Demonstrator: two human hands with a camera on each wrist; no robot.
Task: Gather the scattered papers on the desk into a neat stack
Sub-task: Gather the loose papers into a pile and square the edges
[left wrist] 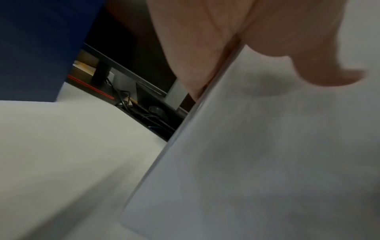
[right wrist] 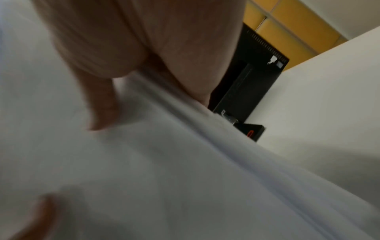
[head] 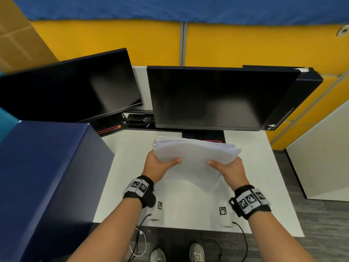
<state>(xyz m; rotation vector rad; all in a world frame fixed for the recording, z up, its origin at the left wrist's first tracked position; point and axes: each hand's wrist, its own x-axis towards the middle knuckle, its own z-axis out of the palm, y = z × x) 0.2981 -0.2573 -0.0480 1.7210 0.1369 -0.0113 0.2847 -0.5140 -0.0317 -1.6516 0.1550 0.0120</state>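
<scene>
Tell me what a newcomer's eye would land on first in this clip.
The papers, a fanned white sheaf held above the desk at centre, with the left hand and right hand each gripping a side, thumbs on top. Behind them stand two dark monitors, and a big navy box fills the left.

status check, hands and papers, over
Left hand and right hand both grip the paper stack. Stack off the desk, edges uneven. Nothing blocking.
</scene>
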